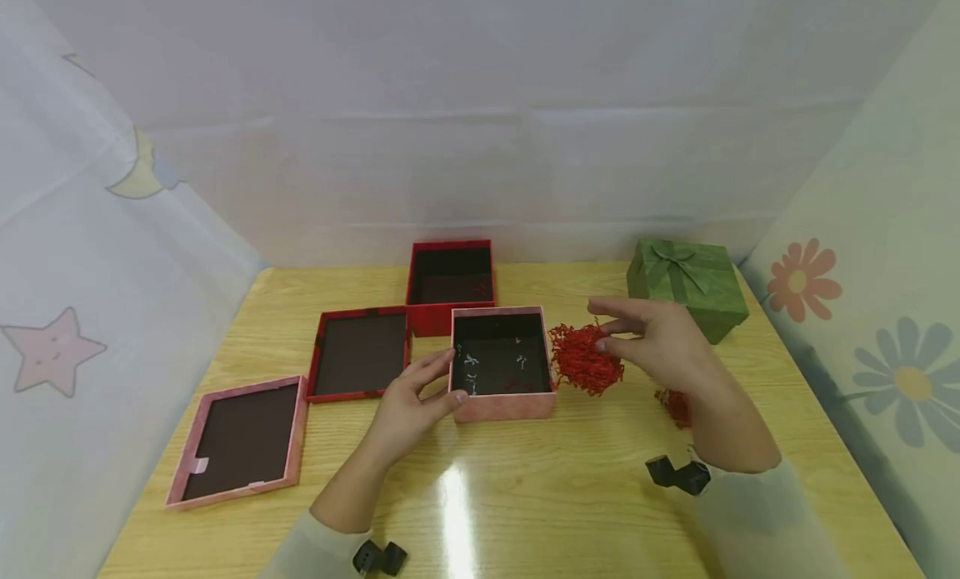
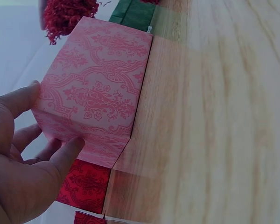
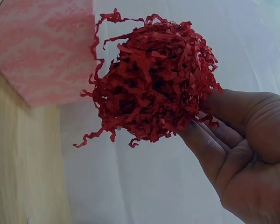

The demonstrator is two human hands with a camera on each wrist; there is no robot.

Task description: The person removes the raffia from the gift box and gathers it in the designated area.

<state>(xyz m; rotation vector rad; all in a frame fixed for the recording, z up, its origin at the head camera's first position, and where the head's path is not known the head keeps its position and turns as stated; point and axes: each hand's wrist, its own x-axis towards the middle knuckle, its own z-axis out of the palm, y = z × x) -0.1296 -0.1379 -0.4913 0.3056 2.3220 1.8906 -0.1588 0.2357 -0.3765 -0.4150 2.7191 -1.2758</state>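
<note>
A pink patterned gift box (image 1: 506,407) stands lidless on the table, its dark inside holding a few pale and red paper shreds. My left hand (image 1: 417,396) holds it at the front left corner, thumb by the front and fingers along the left side. In the left wrist view the fingertips touch the patterned walls of the pink box (image 2: 93,79). My right hand (image 1: 660,346) pinches a clump of red shredded paper (image 1: 587,359) just right of the box. Loose strands hang from the shredded paper (image 3: 154,79) in the right wrist view, where fingertips are partly hidden behind it.
Behind the pink box stands an open red box (image 1: 432,319). A red lid (image 1: 360,354) and a pink lid (image 1: 243,441) lie upturned at left. A green box with a bow (image 1: 712,283) is at back right. More red shreds (image 1: 677,406) lie beside my right forearm.
</note>
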